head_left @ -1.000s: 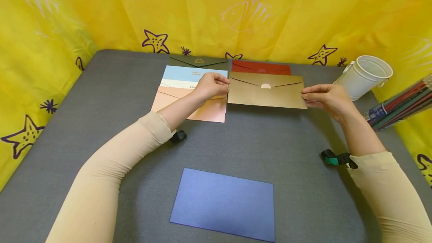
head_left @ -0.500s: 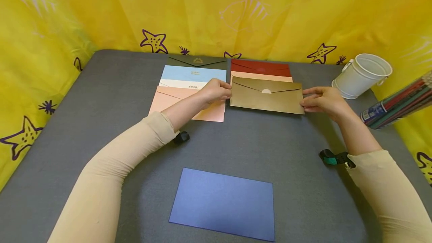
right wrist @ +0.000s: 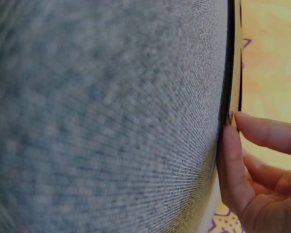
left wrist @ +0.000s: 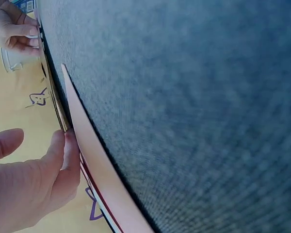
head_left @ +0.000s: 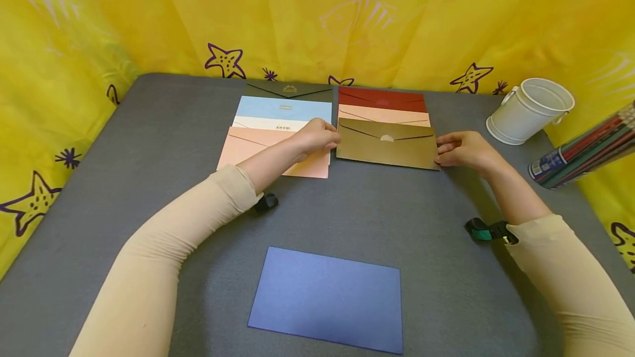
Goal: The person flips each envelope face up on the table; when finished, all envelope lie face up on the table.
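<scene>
Gold envelope (head_left: 387, 144): laid flat on the grey table (head_left: 149, 142), long axis running left to right, flap side up with the flap's tip pointing toward the person; a pale round seal is seen at that tip.
Position: set at the near end of the right-hand column, overlapping a peach envelope (head_left: 384, 114), behind which a red envelope (head_left: 382, 98) is laid.
Left hand (head_left: 317, 136): brought to the envelope's left short edge; that edge is pinched between thumb and curled fingertips (left wrist: 58, 145), as seen from the left wrist.
Right hand (head_left: 463, 149): brought to the right short edge, which is pinched by thumb and fingertips (right wrist: 230, 160), knuckles turned up.
Arms: both stretched forward over the table, forearms angled inward, sleeves drawn to the wrists.
Left column: a pink envelope (head_left: 253, 145), partly covered by the left forearm, with a light blue envelope (head_left: 283, 108) behind.
Near edge: a blue card (head_left: 327, 299) is laid flat.
Far right: a white bucket (head_left: 531, 110) is stood beside bundled pencils (head_left: 580, 153).
</scene>
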The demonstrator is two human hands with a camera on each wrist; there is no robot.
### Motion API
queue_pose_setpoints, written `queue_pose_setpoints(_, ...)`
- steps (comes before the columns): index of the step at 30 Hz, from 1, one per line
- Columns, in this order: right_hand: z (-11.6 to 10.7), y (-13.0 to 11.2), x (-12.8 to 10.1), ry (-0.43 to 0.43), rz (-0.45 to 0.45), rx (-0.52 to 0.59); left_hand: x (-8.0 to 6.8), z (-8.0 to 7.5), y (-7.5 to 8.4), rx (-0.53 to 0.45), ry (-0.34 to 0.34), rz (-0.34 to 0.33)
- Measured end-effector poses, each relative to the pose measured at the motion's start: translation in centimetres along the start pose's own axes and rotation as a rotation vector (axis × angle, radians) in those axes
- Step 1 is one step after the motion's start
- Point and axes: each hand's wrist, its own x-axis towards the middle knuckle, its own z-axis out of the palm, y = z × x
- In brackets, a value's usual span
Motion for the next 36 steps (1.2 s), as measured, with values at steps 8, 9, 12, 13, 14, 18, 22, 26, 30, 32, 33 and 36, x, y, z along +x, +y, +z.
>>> queue_pose_setpoints(8,0.2,-0.2,0.0,-0.021,0.019,0.079,-0.6,0.3,0.2,0.053,-0.008,0.028)
queue_pose_setpoints(9,0.3,-0.2,0.0,-0.025,0.02,0.089,-0.6,0.3,0.3,0.057,-0.01,0.028)
queue_pose_setpoints(12,0.3,-0.2,-0.1,-0.03,0.013,0.094,-0.9,0.4,0.4,0.074,-0.025,0.024)
queue_pose_setpoints(13,0.3,-0.2,-0.1,-0.03,0.01,0.094,-1.1,0.3,0.5,0.083,-0.035,0.021)
queue_pose_setpoints(14,0.3,-0.1,-0.1,-0.028,0.007,0.092,-1.2,0.3,0.6,0.091,-0.043,0.021)
queue_pose_setpoints(18,0.4,-0.2,-0.2,-0.007,-0.017,0.06,-2.2,-0.2,0.9,0.163,-0.103,0.049)
queue_pose_setpoints(22,0.6,-0.4,-0.7,0.076,-0.094,0.029,-3.5,-0.7,0.8,0.316,-0.179,0.162)
queue_pose_setpoints(26,1.3,-1.2,-1.6,0.174,-0.222,0.028,-5.3,-0.4,0.4,0.496,-0.249,0.32)
queue_pose_setpoints(30,2.9,-2.3,-2.8,0.171,-0.331,0.003,-7.2,0.6,-0.4,0.645,-0.34,0.409)
queue_pose_setpoints(32,4.0,-3.0,-3.4,0.131,-0.383,-0.031,-8.1,1.2,-0.9,0.695,-0.394,0.426)
queue_pose_setpoints(33,4.6,-3.3,-3.6,0.102,-0.41,-0.049,-8.6,1.5,-1.1,0.714,-0.417,0.43)
queue_pose_setpoints(36,6.6,-4.0,-4.4,0.0,-0.475,-0.108,-9.9,2.3,-1.7,0.776,-0.467,0.451)
